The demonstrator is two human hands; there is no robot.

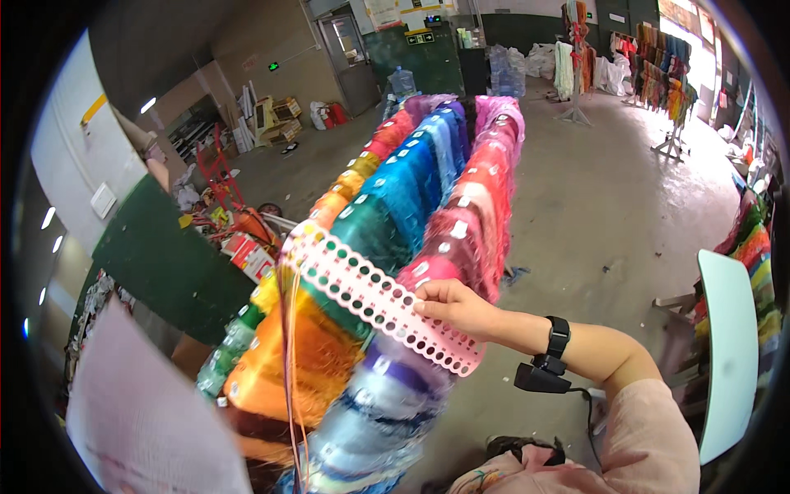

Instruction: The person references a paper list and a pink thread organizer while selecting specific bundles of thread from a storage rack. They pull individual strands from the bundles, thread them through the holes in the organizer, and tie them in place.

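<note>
My right hand [451, 305] pinches a long pink thread organizer card [354, 276] near its right end, thumb on top. Scalloped edges and rows of round holes run along the card. From its far left end hang a few dark and orange threads [290, 362]. Under and beyond it stretch rows of glossy thread skeins, among them orange [276, 358], blue [399, 181], red [481, 181] and pale blue [370, 424] ones, with small white tags. A blurred pale sheet [148, 412] rises at the lower left. No part of my left hand can be made out.
A green and white pillar [173, 255] stands left, beside a red hand truck [218, 177] and boxes. Racks of hanging skeins [662, 70] stand at the far right. A pale green board [728, 354] is close on my right. Water jugs [401, 82] stand behind the rows.
</note>
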